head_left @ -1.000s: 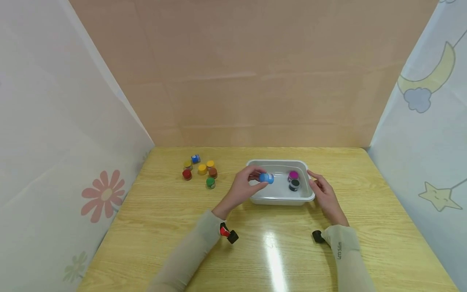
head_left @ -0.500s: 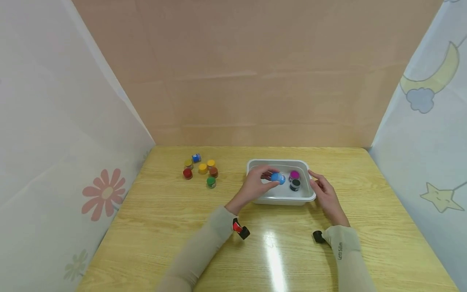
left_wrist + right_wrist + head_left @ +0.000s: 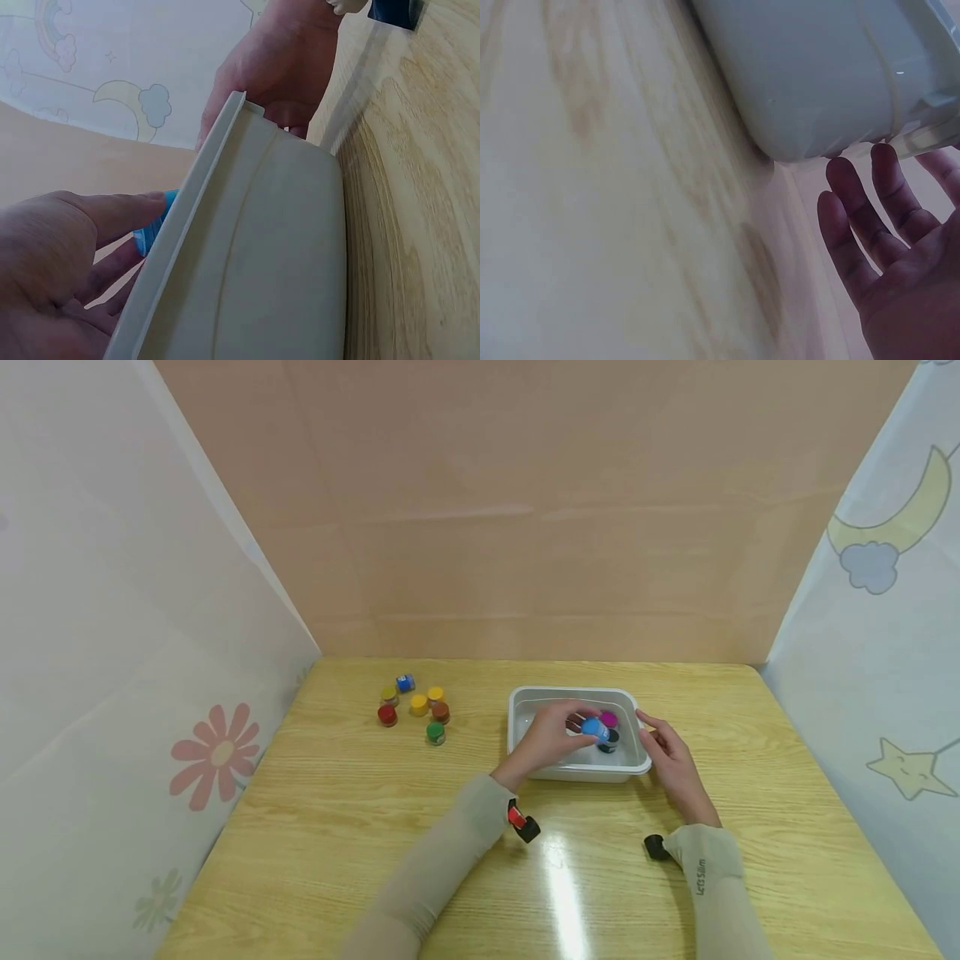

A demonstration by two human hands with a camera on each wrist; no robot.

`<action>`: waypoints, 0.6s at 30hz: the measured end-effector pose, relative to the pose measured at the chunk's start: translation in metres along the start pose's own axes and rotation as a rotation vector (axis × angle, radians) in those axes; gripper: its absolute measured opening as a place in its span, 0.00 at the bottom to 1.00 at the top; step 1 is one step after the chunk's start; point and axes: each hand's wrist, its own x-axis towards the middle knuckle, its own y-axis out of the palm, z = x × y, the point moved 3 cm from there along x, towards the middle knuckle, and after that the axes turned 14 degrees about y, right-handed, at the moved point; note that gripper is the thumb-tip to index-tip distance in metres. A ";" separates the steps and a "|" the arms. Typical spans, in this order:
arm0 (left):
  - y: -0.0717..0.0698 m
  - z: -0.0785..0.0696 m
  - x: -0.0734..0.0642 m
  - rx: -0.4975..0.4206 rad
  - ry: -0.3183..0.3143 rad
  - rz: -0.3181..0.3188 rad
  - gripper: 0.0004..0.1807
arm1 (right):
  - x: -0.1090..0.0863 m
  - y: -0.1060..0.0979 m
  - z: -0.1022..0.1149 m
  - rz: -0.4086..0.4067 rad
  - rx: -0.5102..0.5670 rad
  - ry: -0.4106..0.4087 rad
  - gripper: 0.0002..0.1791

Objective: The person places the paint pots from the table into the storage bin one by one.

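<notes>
My left hand pinches a small light-blue paint jar between thumb and fingers, over the right part of the white plastic tray. In the left wrist view the blue jar shows only partly past the tray's rim. A purple-lidded jar and a black-lidded jar are in the tray, partly covered by the held jar and fingers. At the tray's right end my right hand holds the rim, its fingertips against the outer wall in the right wrist view.
Left of the tray, several jars are grouped on the wooden table: a dark-blue one on its side, red, green, brown and yellow ones. A papered wall stands behind the table.
My left hand has carried the blue jar rightward across the tray, toward the purple- and black-lidded jars. My right hand stays at the tray's right end.
</notes>
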 end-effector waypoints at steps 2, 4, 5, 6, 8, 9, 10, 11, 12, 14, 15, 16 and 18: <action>0.003 -0.001 0.004 0.010 0.001 0.020 0.20 | 0.000 0.000 0.000 0.006 0.000 -0.004 0.27; 0.007 0.000 0.007 0.031 0.006 0.047 0.19 | 0.000 -0.001 0.000 0.011 -0.003 -0.008 0.27; 0.008 0.000 0.009 0.042 0.009 0.062 0.18 | 0.000 -0.001 0.000 0.013 -0.001 -0.010 0.27; 0.010 0.000 0.010 0.052 0.012 0.076 0.18 | 0.000 -0.001 0.000 0.011 0.002 -0.011 0.27; 0.013 0.001 0.013 0.087 0.012 0.107 0.17 | 0.000 -0.001 0.001 0.007 0.005 -0.013 0.27; 0.014 0.001 0.014 0.102 0.007 0.120 0.17 | 0.000 -0.001 0.001 0.006 0.005 -0.013 0.27; 0.015 0.002 0.015 0.115 0.004 0.132 0.18 | 0.000 -0.001 0.001 0.006 0.006 -0.017 0.27; 0.016 0.002 0.016 0.123 0.000 0.140 0.17 | 0.000 0.000 0.000 0.004 0.009 -0.016 0.26; 0.016 0.002 0.017 0.134 -0.005 0.146 0.17 | 0.001 0.000 -0.001 0.003 0.009 -0.018 0.26; 0.017 0.002 0.018 0.153 -0.019 0.158 0.17 | 0.002 0.000 -0.002 0.004 0.007 -0.019 0.26; 0.018 0.003 0.018 0.160 -0.024 0.164 0.16 | 0.003 0.000 -0.003 0.006 0.010 -0.018 0.26; 0.018 0.003 0.018 0.168 -0.031 0.170 0.16 | 0.003 0.000 -0.004 0.006 0.010 -0.018 0.26; 0.019 0.004 0.019 0.194 -0.043 0.189 0.16 | 0.004 0.000 -0.005 0.006 0.011 -0.018 0.26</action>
